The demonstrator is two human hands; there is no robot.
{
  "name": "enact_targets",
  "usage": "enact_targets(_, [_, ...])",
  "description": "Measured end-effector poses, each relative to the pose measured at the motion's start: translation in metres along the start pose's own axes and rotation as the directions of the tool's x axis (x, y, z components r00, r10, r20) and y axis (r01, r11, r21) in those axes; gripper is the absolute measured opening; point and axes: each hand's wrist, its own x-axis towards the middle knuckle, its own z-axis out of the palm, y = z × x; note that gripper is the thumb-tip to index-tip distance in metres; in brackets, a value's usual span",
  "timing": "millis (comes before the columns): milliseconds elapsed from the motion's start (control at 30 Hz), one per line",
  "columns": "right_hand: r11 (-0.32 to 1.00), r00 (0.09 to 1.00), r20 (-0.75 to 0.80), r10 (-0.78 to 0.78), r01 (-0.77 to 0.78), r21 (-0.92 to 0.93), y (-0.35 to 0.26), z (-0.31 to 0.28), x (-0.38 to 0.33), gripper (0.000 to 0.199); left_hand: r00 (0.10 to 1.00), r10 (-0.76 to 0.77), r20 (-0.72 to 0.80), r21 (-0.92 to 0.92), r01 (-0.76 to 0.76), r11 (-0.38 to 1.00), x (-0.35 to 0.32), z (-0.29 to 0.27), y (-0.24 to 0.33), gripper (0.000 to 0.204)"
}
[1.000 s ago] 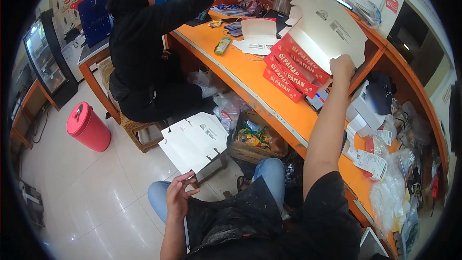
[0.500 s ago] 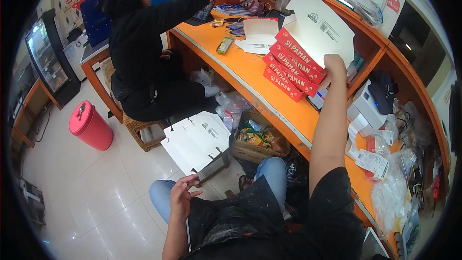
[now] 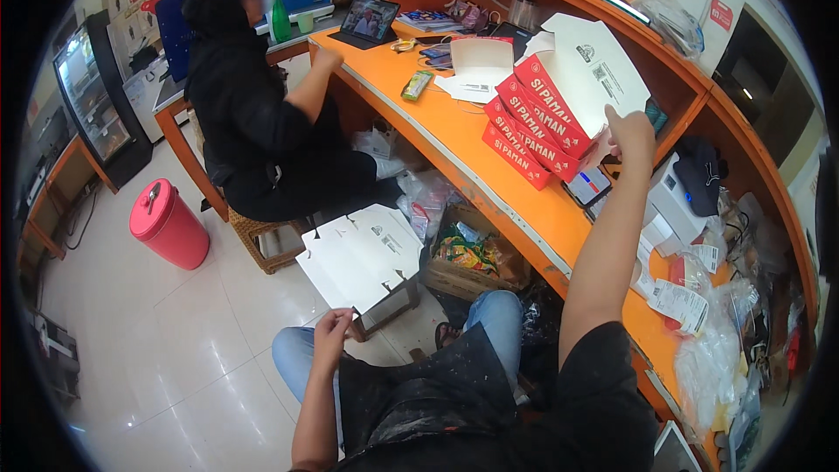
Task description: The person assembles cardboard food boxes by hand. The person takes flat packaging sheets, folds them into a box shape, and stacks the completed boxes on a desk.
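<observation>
My right hand point(image 3: 631, 134) is stretched out over the orange counter point(image 3: 454, 144) and touches the white open lid of the top box in a stack of red and white cardboard boxes point(image 3: 539, 127). Whether its fingers grip the lid is hidden. My left hand point(image 3: 332, 329) rests low above my knee, fingers loosely curled, right beside a pile of flat white unfolded boxes point(image 3: 358, 253) on a low stool. A dark apron covers my lap.
A person in a black hooded top point(image 3: 253, 114) sits on a wicker stool at the counter's far end, near a tablet point(image 3: 367, 19). A pink bin point(image 3: 169, 225) stands on the tiled floor. A carton of snack packets point(image 3: 472, 258) sits under the counter. Receipts, a phone and bags crowd the right.
My right hand has stayed at the top box's lid. My left hand has lowered slightly beside the flat boxes. The seated person has drawn an arm back from the far counter.
</observation>
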Motion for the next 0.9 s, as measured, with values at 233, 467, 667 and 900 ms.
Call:
enact_targets(233, [0.709, 0.902, -0.122, -0.415, 0.405, 0.577, 0.023, 0.022, -0.144, 0.023, 0.924, 0.33, 0.192, 0.945, -0.264, 0.191, 0.131, 0.0, -0.101, 0.066])
enact_targets(467, [0.754, 0.85, 0.318, -0.419, 0.131, 0.644, 0.136, 0.029, -0.271, 0.008, 0.916, 0.016, 0.401, 0.914, -0.401, 0.059, 0.213, -0.007, -0.176, 0.025])
enact_targets(667, [0.772, 0.831, 0.494, -0.257, -0.13, 0.622, 0.179, 0.041, -0.298, 0.006, 0.939, -0.06, 0.338, 0.941, -0.338, 0.022, 0.177, -0.006, -0.127, 0.051])
enact_targets(900, [0.749, 0.767, 0.527, -0.365, -0.094, 0.656, 0.16, 0.068, -0.3, 0.006, 0.933, -0.038, 0.359, 0.907, -0.339, 0.248, 0.199, -0.015, -0.141, 0.044])
